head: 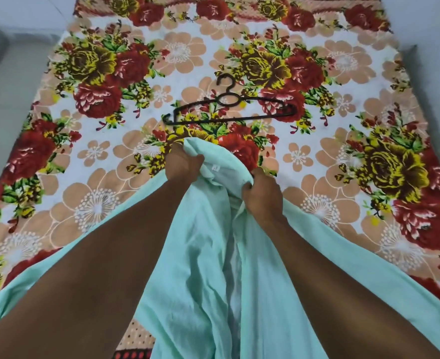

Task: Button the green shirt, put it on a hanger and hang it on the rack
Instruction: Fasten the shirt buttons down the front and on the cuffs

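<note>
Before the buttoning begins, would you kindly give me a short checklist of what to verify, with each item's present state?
1. Left hand has a grip on the green shirt near the collar: ok.
2. Right hand has a grip on the opposite collar edge: ok.
3. Shirt front laid flat for buttoning: not ok, it is bunched and creased between the arms.
4. Front buttoned: cannot tell, though the front edges look parted; no buttons are clearly visible.
5. Hanger free and within sight: ok, it lies on the floral bedsheet beyond the collar, apart from the shirt.
6. Rack located: cannot tell, none in view.
</note>
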